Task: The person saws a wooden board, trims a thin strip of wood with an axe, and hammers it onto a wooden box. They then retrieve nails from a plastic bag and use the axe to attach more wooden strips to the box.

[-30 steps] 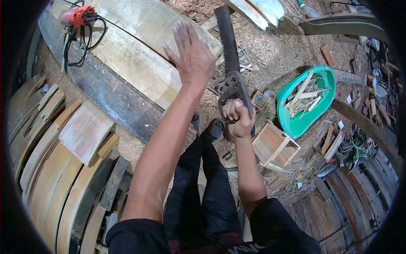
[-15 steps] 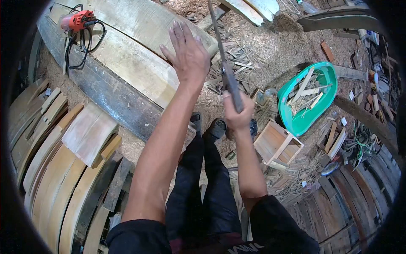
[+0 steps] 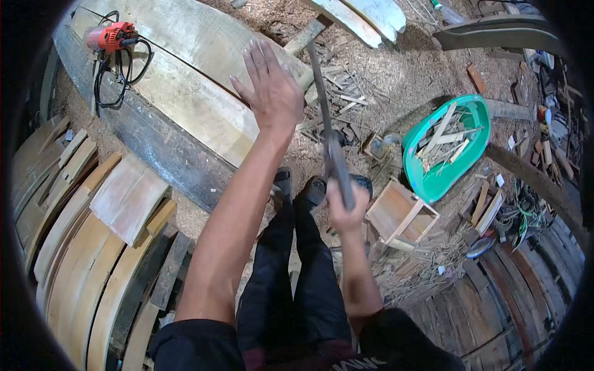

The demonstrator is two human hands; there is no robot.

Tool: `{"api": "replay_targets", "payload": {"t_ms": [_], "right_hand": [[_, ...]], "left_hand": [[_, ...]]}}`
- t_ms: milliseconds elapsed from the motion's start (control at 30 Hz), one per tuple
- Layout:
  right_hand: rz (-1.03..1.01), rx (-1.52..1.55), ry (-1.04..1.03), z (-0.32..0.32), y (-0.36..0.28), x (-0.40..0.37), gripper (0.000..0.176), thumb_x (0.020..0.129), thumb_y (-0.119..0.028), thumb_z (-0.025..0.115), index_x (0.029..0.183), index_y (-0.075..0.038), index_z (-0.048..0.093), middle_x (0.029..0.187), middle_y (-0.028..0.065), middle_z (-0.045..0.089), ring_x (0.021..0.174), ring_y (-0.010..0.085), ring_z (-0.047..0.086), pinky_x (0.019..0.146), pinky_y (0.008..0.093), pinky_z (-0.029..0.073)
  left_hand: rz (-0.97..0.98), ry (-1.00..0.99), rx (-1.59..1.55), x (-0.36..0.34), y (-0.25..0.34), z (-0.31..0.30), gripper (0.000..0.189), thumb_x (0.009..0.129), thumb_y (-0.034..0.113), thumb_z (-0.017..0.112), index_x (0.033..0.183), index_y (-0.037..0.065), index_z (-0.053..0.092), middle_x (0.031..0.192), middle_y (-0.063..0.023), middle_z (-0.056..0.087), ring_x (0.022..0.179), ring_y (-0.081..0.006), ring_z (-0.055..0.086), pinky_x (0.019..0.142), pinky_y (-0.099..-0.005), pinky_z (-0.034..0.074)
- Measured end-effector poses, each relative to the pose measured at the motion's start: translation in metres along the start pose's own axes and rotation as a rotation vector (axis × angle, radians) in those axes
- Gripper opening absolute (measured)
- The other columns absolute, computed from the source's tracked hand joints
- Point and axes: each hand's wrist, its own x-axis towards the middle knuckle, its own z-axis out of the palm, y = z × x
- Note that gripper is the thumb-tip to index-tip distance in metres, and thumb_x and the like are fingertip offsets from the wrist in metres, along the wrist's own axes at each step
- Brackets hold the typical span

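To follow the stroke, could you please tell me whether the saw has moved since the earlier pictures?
Yes: judged against the green tub, the saw in the right hand has come back toward the person's body.

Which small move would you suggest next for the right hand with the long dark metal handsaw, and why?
Probably a light, controlled stroke with the handsaw at the end of the wide pale wooden board. The right hand grips it, its blade lies close by that end, and the left hand is flat on the board. Tooth contact is unclear.
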Motion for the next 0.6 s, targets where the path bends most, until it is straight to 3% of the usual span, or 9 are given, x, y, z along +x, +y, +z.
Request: {"api": "replay_targets", "payload": {"t_ms": [67, 167, 200, 367, 467, 567, 600], "right_hand": [[0.093, 0.026, -0.069, 0.007, -0.017, 0.058, 0.021, 0.089, -0.012, 0.064, 0.072, -0.001, 0.056, 0.057, -0.002, 0.047, 0.055, 0.0056, 0.043, 0.05, 0.0277, 0.036], [-0.045, -0.054, -0.05, 0.02, 0.0, 0.059, 0.025, 0.088, -0.013, 0.066, 0.07, -0.002, 0.052, 0.057, -0.002, 0.047, 0.054, 0.0058, 0.043, 0.049, 0.0279, 0.036], [-0.035, 0.053, -0.032, 0.017, -0.003, 0.039, 0.026, 0.088, -0.012, 0.066, 0.068, -0.002, 0.052, 0.056, -0.0021, 0.046, 0.052, 0.0054, 0.042, 0.048, 0.0277, 0.035], [-0.101, -0.151, 0.064, -0.02, 0.013, -0.036, 0.03, 0.089, -0.01, 0.066, 0.064, -0.005, 0.051, 0.053, -0.0032, 0.04, 0.049, 0.0047, 0.038, 0.046, 0.0276, 0.032], [-0.074, -0.07, 0.17, -0.025, 0.007, -0.04, 0.031, 0.089, -0.012, 0.068, 0.064, -0.006, 0.051, 0.053, -0.0033, 0.039, 0.049, 0.0051, 0.036, 0.046, 0.0277, 0.031], [-0.151, -0.139, 0.187, -0.038, -0.001, -0.032, 0.029, 0.091, -0.016, 0.068, 0.068, -0.005, 0.054, 0.054, -0.0038, 0.039, 0.05, 0.0049, 0.036, 0.047, 0.0266, 0.031], [-0.156, -0.163, 0.189, -0.041, -0.007, -0.032, 0.028, 0.092, -0.015, 0.067, 0.07, -0.005, 0.054, 0.057, -0.0049, 0.041, 0.052, 0.0041, 0.037, 0.048, 0.0257, 0.031]], "left_hand": [[0.002, -0.002, 0.006, -0.004, -0.001, 0.0, 0.06, 0.102, 0.03, 0.034, 0.154, 0.004, 0.023, 0.162, -0.0145, 0.018, 0.151, -0.03, 0.012, 0.117, -0.0626, 0.002], [-0.004, -0.015, 0.003, -0.003, 0.0, -0.001, 0.059, 0.102, 0.03, 0.033, 0.154, 0.004, 0.023, 0.162, -0.0148, 0.019, 0.151, -0.0303, 0.012, 0.117, -0.0624, 0.002], [-0.002, -0.01, -0.014, -0.003, 0.0, -0.001, 0.059, 0.102, 0.031, 0.033, 0.154, 0.004, 0.024, 0.162, -0.0149, 0.019, 0.151, -0.0304, 0.012, 0.117, -0.0625, 0.002], [-0.004, 0.029, -0.184, -0.004, -0.005, -0.004, 0.055, 0.101, 0.033, 0.037, 0.148, 0.005, 0.038, 0.161, -0.015, 0.023, 0.15, -0.0314, 0.017, 0.117, -0.0621, 0.003], [0.191, -0.01, -0.327, -0.012, -0.015, -0.017, 0.045, 0.096, 0.028, 0.051, 0.135, 0.006, 0.051, 0.145, -0.0188, 0.043, 0.139, -0.035, 0.034, 0.116, -0.0616, 0.012], [0.434, -0.079, -0.28, -0.045, -0.026, -0.048, 0.038, 0.09, 0.023, 0.062, 0.124, 0.007, 0.057, 0.124, -0.0181, 0.055, 0.124, -0.0346, 0.048, 0.111, -0.0572, 0.026], [0.359, -0.114, -0.267, -0.054, -0.027, -0.053, 0.037, 0.088, 0.019, 0.064, 0.122, 0.006, 0.058, 0.12, -0.0177, 0.056, 0.119, -0.0341, 0.052, 0.106, -0.0533, 0.033]]}}
